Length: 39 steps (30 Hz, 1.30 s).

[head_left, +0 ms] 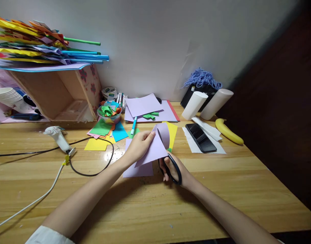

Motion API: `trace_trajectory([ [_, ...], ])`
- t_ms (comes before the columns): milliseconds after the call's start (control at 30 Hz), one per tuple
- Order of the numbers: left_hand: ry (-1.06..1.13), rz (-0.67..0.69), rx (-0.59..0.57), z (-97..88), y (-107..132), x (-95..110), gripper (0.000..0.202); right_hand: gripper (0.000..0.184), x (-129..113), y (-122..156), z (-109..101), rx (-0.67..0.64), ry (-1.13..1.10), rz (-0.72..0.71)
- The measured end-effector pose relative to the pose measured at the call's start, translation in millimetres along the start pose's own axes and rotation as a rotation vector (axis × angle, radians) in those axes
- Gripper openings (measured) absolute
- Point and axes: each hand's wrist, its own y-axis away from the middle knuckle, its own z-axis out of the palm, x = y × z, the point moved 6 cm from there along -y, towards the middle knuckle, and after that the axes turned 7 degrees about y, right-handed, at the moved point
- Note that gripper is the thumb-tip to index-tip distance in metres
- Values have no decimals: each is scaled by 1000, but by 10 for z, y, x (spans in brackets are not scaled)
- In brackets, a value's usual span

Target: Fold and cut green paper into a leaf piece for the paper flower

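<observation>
Between the thumb and fingers of my left hand point(141, 145) is a sheet of lilac paper point(153, 150), held tilted above the table. My right hand point(177, 171) is closed round the handles of black scissors point(179, 178). Their blade lies across the lilac sheet, and the strip of paper beyond it curls away to the right. Below, another lilac piece point(137, 171) rests flat on the wood. Partly hidden behind the held sheet is a yellow paper point(172, 134) with a bit of green at its lower edge.
Coloured squares point(101, 128), a tub of green scraps point(109, 113) and a glue gun point(56, 137) with its looping cord lie left. Stacked lilac sheets point(145, 105) are behind. A phone point(200, 137), a banana point(229, 132) and white rolls point(194, 105) stand or lie right.
</observation>
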Motion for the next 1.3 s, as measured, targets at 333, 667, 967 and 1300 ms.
trace_trajectory([
  [333,-36,28,33,-42,-9,10,37,46,92,0,-4,41,-11,30],
  [667,-281,117,167,-124,-6,54,33,51,53,29,80,-58,-43,25],
  [967,-298,99,102,-2,73,122,35,58,-88,57,68,-62,-17,-26],
  [1300,-268,84,106,2,77,101,36,50,-35,59,58,12,55,-28],
])
